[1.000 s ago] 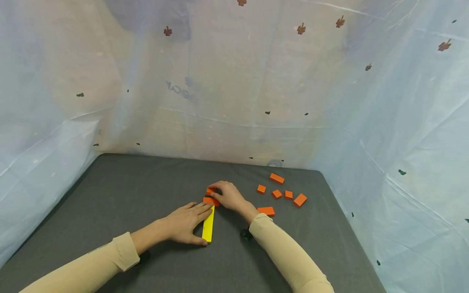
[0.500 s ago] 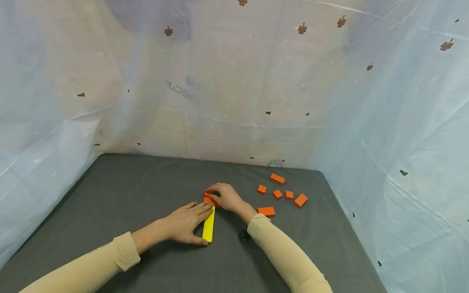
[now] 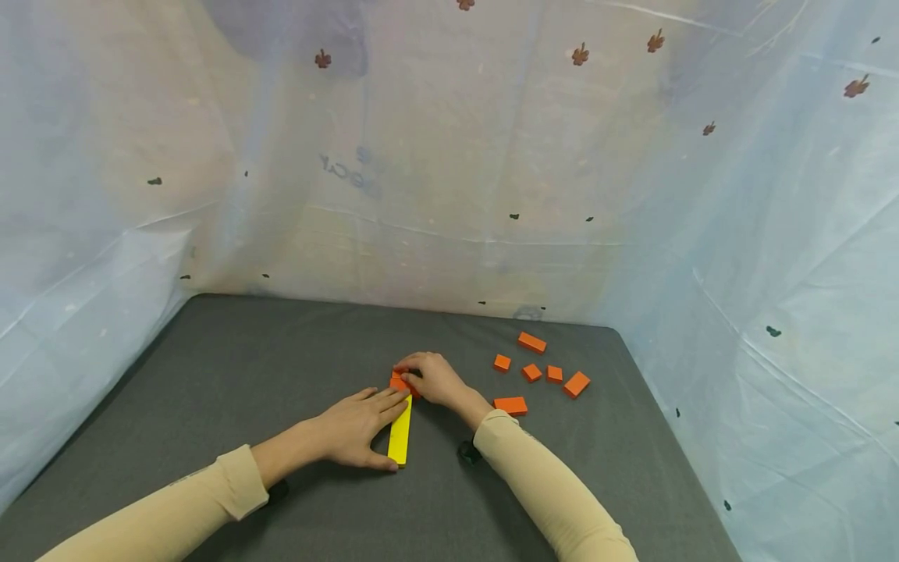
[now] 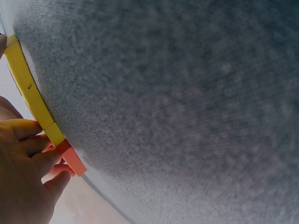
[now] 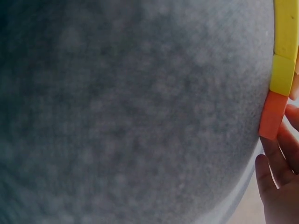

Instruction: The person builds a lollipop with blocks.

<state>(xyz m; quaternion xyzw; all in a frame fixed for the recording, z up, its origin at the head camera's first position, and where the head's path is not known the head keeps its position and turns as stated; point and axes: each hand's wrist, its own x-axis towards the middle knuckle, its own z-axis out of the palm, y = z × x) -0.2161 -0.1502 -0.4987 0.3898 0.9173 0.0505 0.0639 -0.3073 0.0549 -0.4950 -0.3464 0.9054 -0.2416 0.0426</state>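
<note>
A yellow bar [image 3: 399,439] lies lengthwise on the dark cloth. The left hand [image 3: 357,431] spans it with spread, mostly straight fingers: its thumb is at the near end, its fingertips at the far end. Orange blocks [image 3: 398,384] adjoin the far end, partly covered by the fingers. The right hand [image 3: 437,380] pinches the farthest orange piece between thumb and fingers. In the left wrist view the yellow bar [image 4: 29,86], a short yellow block [image 4: 54,134] and an orange block [image 4: 71,159] form a line; the right wrist view shows the orange block [image 5: 273,115] beside fingers.
Right of the hands lie loose orange pieces: a block [image 3: 510,406] by the right forearm, a longer one [image 3: 531,343] farther back, a tilted one [image 3: 577,385] and several small ones [image 3: 502,363]. Pale plastic sheeting [image 3: 421,257] stands behind and beside the table [image 3: 281,343].
The right hand has shifted slightly toward the person, and the gap between the farthest orange piece and the orange block in front of it has closed. The left hand has stayed in place.
</note>
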